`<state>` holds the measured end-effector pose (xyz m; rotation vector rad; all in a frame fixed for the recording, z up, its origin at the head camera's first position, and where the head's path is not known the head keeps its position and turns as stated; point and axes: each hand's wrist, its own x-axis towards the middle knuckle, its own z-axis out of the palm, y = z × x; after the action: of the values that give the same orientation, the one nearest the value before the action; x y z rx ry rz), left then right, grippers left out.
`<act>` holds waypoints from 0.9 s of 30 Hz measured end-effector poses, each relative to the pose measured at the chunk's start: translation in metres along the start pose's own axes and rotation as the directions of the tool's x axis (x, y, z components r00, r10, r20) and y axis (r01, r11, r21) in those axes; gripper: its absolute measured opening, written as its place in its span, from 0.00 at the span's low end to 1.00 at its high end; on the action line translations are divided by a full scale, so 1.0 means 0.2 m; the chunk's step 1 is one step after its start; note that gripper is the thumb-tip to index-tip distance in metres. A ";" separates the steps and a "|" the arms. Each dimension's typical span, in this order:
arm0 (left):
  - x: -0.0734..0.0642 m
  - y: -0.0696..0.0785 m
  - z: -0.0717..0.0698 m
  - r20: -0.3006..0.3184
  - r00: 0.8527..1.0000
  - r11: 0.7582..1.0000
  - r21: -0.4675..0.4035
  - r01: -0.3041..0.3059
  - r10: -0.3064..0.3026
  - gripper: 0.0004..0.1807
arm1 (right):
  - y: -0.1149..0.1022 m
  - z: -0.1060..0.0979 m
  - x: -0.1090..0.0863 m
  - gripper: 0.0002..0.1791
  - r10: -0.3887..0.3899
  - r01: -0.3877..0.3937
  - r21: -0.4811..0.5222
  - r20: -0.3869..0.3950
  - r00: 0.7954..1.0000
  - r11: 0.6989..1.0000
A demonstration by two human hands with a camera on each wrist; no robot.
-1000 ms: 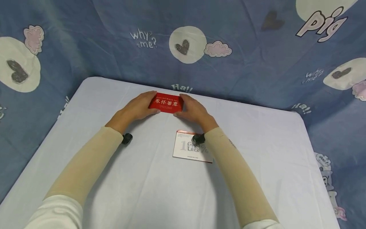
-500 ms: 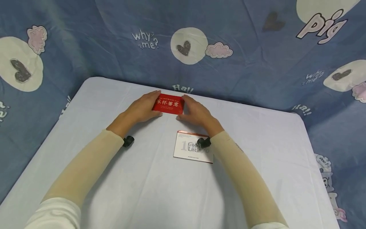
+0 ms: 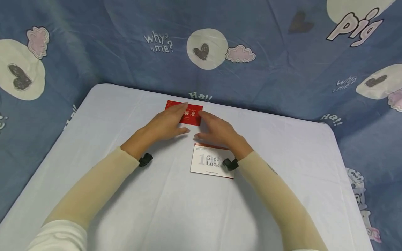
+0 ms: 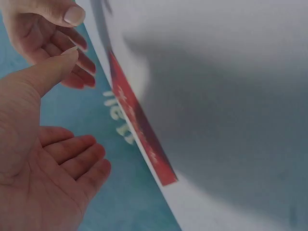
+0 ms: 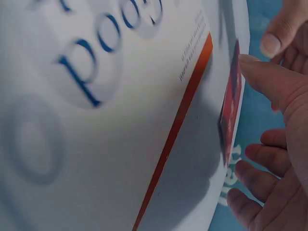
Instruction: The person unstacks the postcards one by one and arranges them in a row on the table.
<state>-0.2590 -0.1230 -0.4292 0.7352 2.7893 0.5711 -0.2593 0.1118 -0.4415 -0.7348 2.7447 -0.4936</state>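
Note:
A flat red card printed with white Chinese characters lies by the table's far edge. My left hand reaches across its left part in the head view, fingers extended and thumb spread away, gripping nothing. Close by the card's right end is my right hand, likewise loosely extended with nothing in it. The left wrist view has the red card flat on the cloth, apart from the fingers. Nearer to me lies a white "Good Luck" card with a red-orange top edge, its upper right corner hidden under my right wrist.
White cloth covers the table. A blue printed curtain hangs right behind the far edge and along both sides. Small black wrist cameras jut from beneath both forearms.
Both hands have let go of the red card's ends and drawn back toward me; the left has also shifted right across it. The red card stays by the far edge; the white card has not moved.

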 end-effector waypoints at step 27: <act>-0.26 0.25 0.16 0.080 0.976 0.979 -0.040 -0.201 0.203 0.59 | -0.03 0.02 -0.48 0.53 -0.127 0.126 -0.013 -0.056 0.990 0.992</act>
<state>-0.1832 -0.0998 -0.4323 1.0195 2.6407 0.6028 -0.1745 0.1555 -0.4285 -0.9151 2.7664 -0.5354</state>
